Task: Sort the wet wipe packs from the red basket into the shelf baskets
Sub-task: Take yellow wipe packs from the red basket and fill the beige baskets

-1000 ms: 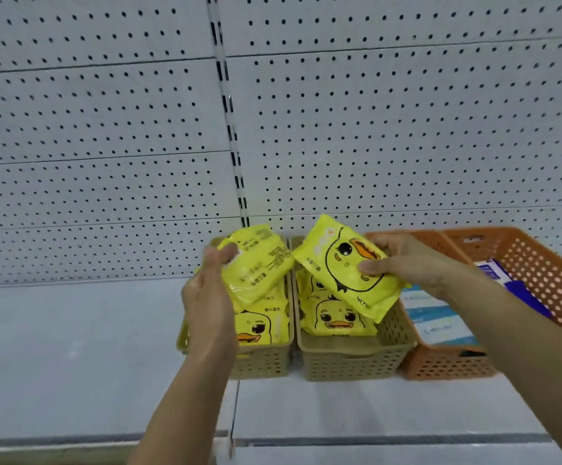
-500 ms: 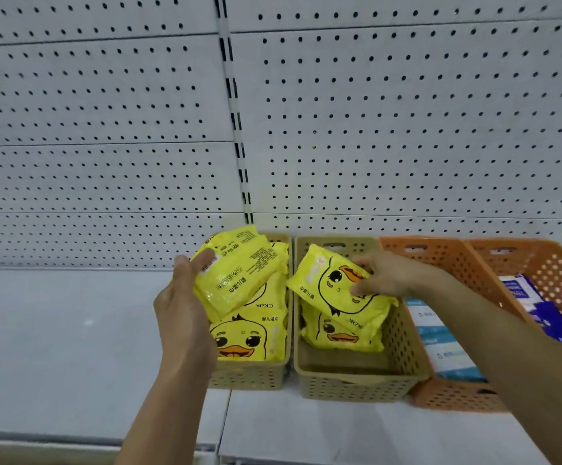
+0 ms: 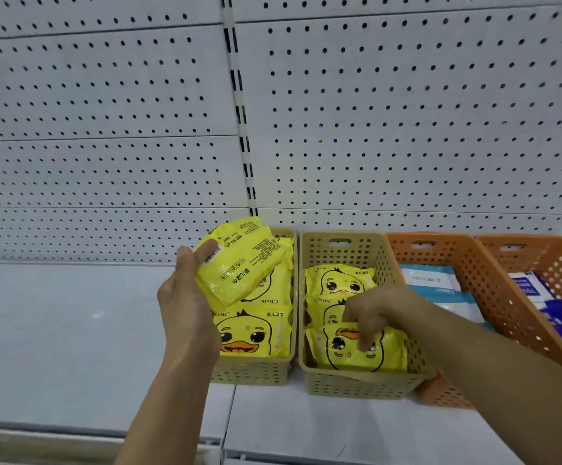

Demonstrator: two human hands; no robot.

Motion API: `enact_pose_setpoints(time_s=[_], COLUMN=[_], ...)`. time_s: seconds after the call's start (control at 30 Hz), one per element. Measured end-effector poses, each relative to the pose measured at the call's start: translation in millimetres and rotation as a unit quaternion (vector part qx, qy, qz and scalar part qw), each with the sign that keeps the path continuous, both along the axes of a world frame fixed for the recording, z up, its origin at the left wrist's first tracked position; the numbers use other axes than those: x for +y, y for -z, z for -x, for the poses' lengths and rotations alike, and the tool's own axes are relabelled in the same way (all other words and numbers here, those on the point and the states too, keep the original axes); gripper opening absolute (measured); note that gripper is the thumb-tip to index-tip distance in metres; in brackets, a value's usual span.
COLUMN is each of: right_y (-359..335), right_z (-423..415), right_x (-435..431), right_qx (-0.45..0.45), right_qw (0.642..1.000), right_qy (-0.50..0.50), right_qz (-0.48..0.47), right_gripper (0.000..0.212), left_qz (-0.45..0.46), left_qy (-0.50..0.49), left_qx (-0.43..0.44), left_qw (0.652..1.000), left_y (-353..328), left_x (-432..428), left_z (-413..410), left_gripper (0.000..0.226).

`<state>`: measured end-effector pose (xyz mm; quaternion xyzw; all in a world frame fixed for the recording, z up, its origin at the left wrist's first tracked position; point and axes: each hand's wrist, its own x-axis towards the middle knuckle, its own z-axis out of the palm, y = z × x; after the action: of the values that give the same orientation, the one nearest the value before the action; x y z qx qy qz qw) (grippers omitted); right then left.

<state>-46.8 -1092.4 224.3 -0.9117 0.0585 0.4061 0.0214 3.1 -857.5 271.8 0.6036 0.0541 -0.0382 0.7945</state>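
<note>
"While both hands are full, how far along is the sorting?"

"Well into it, I'd judge. The left tan basket (image 3: 252,372), at the middle of the shelf (image 3: 54,330), has at least two duck packs lying in it. The right tan basket (image 3: 356,384) beside it shows two more behind the one under the right hand."

"Where are the packs in hand?"

"The left hand (image 3: 185,307) pinches a back-side-up pack (image 3: 239,266) between thumb and fingers, above the left tan basket and not yet set down. The right hand (image 3: 373,313) has its fingers curled round the top of a face-up pack (image 3: 356,352) lying at the front end of the right tan basket, toward the shelf's front edge."

"And what's left?"

"Letting go of that one and placing the other. The orange baskets (image 3: 474,280) toward the right edge hold blue-and-white packs (image 3: 433,280). The red basket is out of view, so I cannot tell how many remain."
</note>
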Motion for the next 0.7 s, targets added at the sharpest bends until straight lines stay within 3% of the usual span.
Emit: enact_pose_setpoints(time_s=[0.2, 0.27, 0.33, 0.5, 0.57, 0.63, 0.7], right_y=[12.2, 12.1, 13.1, 30.8, 27.5, 15.5, 1.0], right_z=[7.9, 12.8, 16.7, 25.7, 26.0, 24.3, 22.4], right_x=[-0.3, 7.1, 12.3, 14.4, 6.1, -4.3, -14.1], right_qx=[-0.015, -0.100, -0.187, -0.059, -0.067, -0.191, -0.381], right_qw=[1.000, 0.994, 0.980, 0.983, 0.973, 0.928, 0.840], right_qy=[0.025, 0.014, 0.011, 0.141, 0.172, 0.250, 0.305], right_qz=[-0.004, 0.051, 0.064, -0.096, -0.137, -0.200, -0.235], right_gripper=[0.029, 0.042, 0.041, 0.013, 0.007, 0.006, 0.020], left_qz=[0.005, 0.016, 0.025, 0.041, 0.038, 0.033, 0.027], left_qy=[0.018, 0.026, 0.033, 0.057, 0.075, 0.102, 0.134], left_qx=[0.006, 0.013, 0.025, 0.042, 0.028, 0.015, 0.020], left_qw=[1.000, 0.999, 0.999, 0.997, 0.996, 0.994, 0.990], left_y=[4.1, 5.2, 7.1, 12.3, 15.3, 18.2, 17.9], left_x=[-3.3, -5.7, -8.0, -17.2, -21.7, -26.3, -33.7], left_z=[0.7, 0.5, -1.0, -5.1, -6.1, -9.4, -14.6], left_gripper=[0.043, 0.036, 0.025, 0.017, 0.020, 0.026, 0.028])
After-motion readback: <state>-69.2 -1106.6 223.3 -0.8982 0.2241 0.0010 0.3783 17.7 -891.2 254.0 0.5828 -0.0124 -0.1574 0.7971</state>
